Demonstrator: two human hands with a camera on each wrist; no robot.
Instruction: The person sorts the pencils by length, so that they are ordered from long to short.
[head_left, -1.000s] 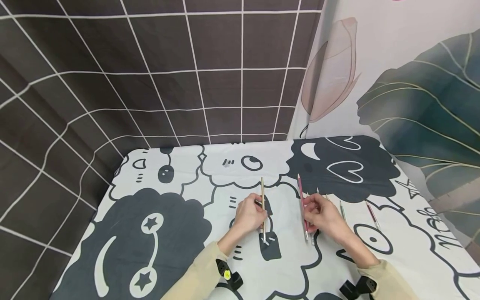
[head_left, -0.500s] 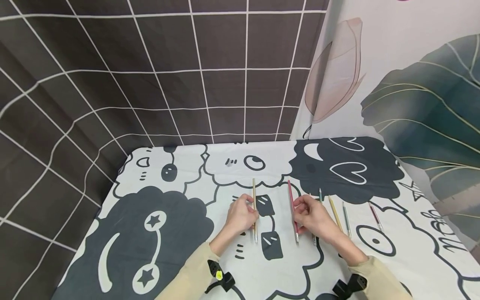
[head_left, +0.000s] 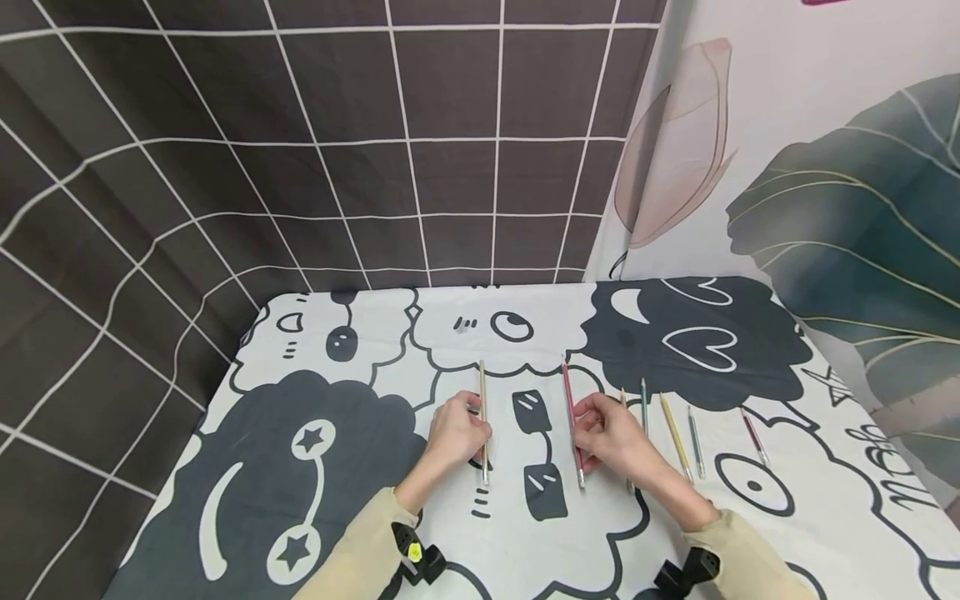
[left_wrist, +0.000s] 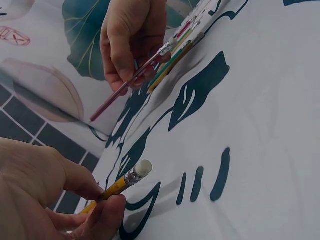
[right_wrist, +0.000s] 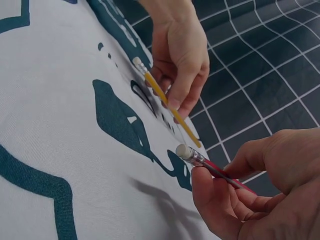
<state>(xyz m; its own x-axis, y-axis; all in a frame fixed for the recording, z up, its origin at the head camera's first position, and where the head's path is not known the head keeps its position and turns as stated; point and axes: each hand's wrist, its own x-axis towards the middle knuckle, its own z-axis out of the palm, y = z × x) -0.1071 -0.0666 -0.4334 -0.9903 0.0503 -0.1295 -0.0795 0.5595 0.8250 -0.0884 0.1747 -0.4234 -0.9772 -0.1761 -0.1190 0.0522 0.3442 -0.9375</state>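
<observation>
My left hand point(head_left: 456, 432) pinches a yellow pencil point(left_wrist: 118, 187) between thumb and fingers, its white eraser end toward me. My right hand point(head_left: 611, 433) pinches a red pencil point(head_left: 573, 425), whose white eraser point(right_wrist: 183, 151) and metal band show close up in the right wrist view. Both pencils are held over the cloth, pointing away from me and roughly parallel. To the right of the right hand several more pencils lie in a loose row: a yellow pencil point(head_left: 676, 435), a green pencil point(head_left: 696, 442) and a red pencil point(head_left: 754, 437) among them. The right hand partly hides the nearest ones.
A white cloth with dark cartoon prints point(head_left: 510, 550) covers the table. Behind and to the left hangs a dark grid-patterned curtain point(head_left: 450, 175); a leaf-printed curtain point(head_left: 847, 208) hangs at the right. Each wrist wears a small black camera point(head_left: 423, 562).
Both hands have moved left, the left with its yellow pencil and the right with its red pencil. More of the row of pencils on the right now shows.
</observation>
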